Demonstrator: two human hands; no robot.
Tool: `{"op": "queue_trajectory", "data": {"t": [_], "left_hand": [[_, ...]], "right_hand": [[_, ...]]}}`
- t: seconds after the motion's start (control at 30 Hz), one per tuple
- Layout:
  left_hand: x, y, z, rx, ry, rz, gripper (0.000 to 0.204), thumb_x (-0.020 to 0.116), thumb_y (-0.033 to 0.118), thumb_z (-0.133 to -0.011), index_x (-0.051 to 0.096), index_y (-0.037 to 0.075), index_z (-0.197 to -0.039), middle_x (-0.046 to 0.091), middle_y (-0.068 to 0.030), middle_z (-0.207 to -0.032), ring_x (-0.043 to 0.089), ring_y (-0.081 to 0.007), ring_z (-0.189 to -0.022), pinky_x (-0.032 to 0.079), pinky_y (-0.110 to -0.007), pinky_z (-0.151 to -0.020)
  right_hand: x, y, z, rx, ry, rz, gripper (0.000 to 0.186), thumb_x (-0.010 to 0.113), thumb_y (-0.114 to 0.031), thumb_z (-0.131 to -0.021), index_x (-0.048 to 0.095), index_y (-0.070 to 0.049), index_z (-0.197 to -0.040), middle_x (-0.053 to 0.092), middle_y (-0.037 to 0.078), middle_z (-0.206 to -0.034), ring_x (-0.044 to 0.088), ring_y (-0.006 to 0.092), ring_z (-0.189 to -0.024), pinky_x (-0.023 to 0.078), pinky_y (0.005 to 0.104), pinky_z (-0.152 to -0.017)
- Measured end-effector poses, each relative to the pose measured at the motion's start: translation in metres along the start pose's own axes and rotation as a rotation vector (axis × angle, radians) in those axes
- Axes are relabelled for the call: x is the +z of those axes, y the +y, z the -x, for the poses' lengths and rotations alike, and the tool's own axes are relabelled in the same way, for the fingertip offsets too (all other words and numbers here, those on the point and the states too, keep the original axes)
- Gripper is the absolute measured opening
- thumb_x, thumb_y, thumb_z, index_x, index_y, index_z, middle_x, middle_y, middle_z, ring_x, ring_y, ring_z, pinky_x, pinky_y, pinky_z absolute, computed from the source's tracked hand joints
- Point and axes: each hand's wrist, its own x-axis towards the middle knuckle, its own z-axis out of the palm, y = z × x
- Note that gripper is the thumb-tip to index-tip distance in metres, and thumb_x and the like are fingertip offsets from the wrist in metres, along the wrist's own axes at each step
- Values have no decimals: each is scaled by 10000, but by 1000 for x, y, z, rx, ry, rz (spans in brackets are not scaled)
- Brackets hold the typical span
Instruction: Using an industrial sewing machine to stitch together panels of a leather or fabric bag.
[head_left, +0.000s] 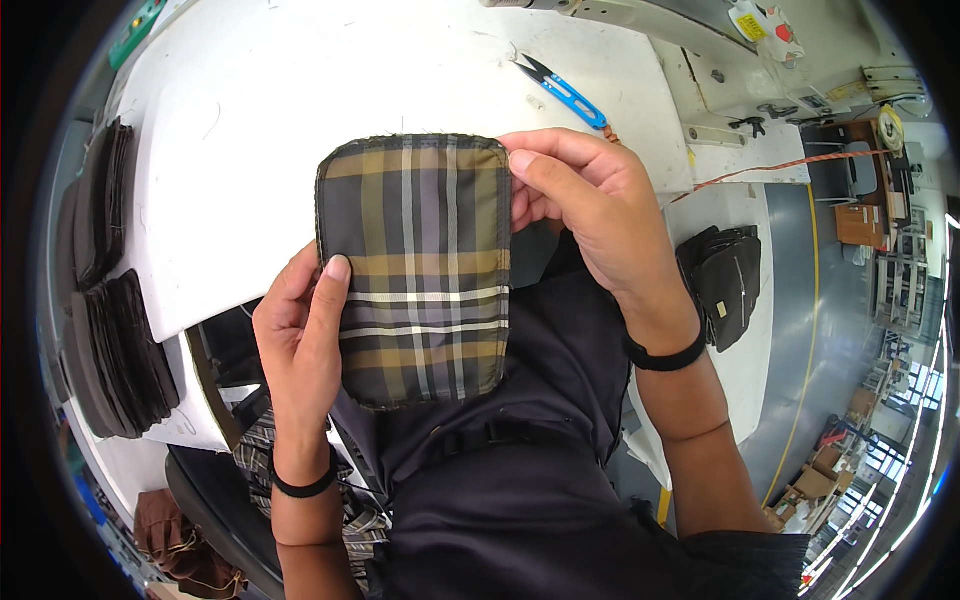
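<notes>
A rounded rectangular plaid fabric panel (415, 220), in olive, black, grey and white with frayed edges, is held up over my lap. My left hand (300, 320) grips its left edge, thumb on the front and fingers behind. My right hand (590, 210) pinches its upper right corner between thumb and fingers. Beyond the panel, blue thread snips (570, 95) with dark blades lie on the white table (210, 200), near the right hand.
Stacks of dark fabric pieces (120, 355) line the left side, brown fabric (180, 540) below them. More dark pieces (720, 290) lie on a white surface at right. A sewing machine body (580, 12) stands at the top, with a braided cord (760, 165) running rightward. An aisle and boxes are at far right.
</notes>
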Motion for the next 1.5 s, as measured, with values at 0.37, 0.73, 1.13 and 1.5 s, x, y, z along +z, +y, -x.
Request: {"op": "queue_trajectory", "data": {"t": [0.37, 0.73, 1.13, 1.5], "left_hand": [[0, 4, 1, -73, -35, 43, 349, 631, 139, -1071, 653, -68, -1350, 742, -72, -1182, 658, -88, -1053, 495, -234, -946], [0, 13, -4, -161, -101, 176, 330, 621, 138, -1074, 660, -69, -1329, 745, -65, -1172, 659, -78, -1032, 503, -232, -928], [24, 42, 3, 524, 184, -371, 431, 780, 4, -875, 700, 24, -1299, 713, -80, -1088, 659, -230, -984, 542, -321, -919], [18, 27, -6, 1156, 177, -540, 269, 813, -31, -666, 744, 19, -922, 702, -83, -913, 677, -243, -763, 552, -335, -620]], "right_hand": [[8, 4, 8, -100, 16, 153, 323, 745, -107, -978, 688, 56, -1250, 704, 47, -931, 650, 83, -809, 535, 236, -725], [11, -5, 4, -70, 112, 182, 210, 716, -104, -990, 703, 61, -1120, 720, 40, -854, 642, 68, -680, 525, 212, -627], [31, -32, 32, -1102, 40, 944, 190, 749, -4, -844, 732, 8, -1033, 685, 107, -905, 663, 235, -715, 520, 313, -608], [37, -12, 46, -1310, 11, 1041, 289, 782, 0, -762, 715, 11, -1043, 657, 87, -925, 662, 224, -755, 527, 323, -623]]}}
